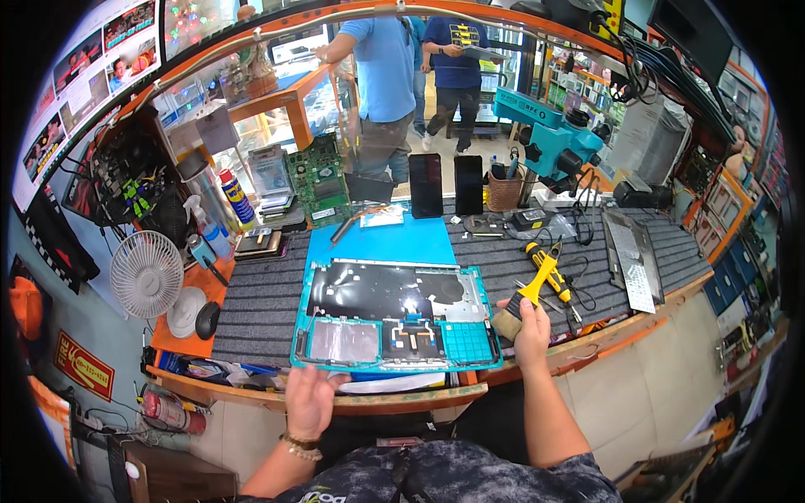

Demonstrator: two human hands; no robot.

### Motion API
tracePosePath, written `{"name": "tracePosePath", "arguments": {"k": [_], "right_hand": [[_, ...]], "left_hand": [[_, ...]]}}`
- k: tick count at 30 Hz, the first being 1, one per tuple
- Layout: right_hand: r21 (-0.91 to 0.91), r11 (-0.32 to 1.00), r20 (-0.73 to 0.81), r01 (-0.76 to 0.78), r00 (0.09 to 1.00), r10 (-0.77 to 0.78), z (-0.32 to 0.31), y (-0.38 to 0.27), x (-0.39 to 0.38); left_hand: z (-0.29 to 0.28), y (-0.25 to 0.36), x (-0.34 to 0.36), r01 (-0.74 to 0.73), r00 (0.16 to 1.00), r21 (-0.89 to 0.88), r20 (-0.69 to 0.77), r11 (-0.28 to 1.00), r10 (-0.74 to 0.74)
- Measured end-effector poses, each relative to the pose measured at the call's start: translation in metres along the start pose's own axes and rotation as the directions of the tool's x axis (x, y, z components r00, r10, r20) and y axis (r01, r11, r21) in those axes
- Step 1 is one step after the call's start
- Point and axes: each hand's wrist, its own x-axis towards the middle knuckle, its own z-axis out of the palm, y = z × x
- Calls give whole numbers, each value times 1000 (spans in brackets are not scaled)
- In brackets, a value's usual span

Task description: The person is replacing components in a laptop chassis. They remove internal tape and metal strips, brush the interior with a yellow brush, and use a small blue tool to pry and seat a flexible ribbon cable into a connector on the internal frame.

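An open teal laptop chassis [386, 293] with black inner plates and exposed cables lies partly over a blue mat [377, 247] at the bench's front. My left hand [312, 392] is at the chassis's lower left edge, palm up with fingers loosely apart; whether the fingertips touch it is unclear. My right hand [532, 331], just beside the chassis's right side, grips a wide yellow brush [528, 293] with pale bristles pointing down-left. A yellow-and-black screwdriver-like tool [547, 264] and some small tools lie on the grey ridged bench mat behind that hand.
Two dark phones [426, 184], a green circuit board [317, 178] and a teal microscope [562, 138] stand at the back. A white fan [147, 274] is at left. A dark keyboard part [629, 251] lies right. Two people [377, 75] stand beyond the bench.
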Motion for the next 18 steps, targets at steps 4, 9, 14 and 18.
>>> {"name": "tracePosePath", "arguments": {"k": [4, 9, 14, 18], "right_hand": [[9, 1000, 33, -27, 999, 26, 1, -2, 0], [70, 992, 54, -103, 994, 99, 4, -8, 2], [116, 987, 69, -110, 992, 103, 1, 0, 5], [151, 985, 3, -84, 996, 84, -1, 10, 10]], "left_hand": [[24, -32, 10, -68, 986, 55, 157, 996, 58], [56, -58, 38, 16, 981, -18, 195, 1000, -12], [88, -72, 58, 137, 974, -25, 187, 990, -130], [100, -70, 69, 203, 974, 25, 101, 979, -205]]}}
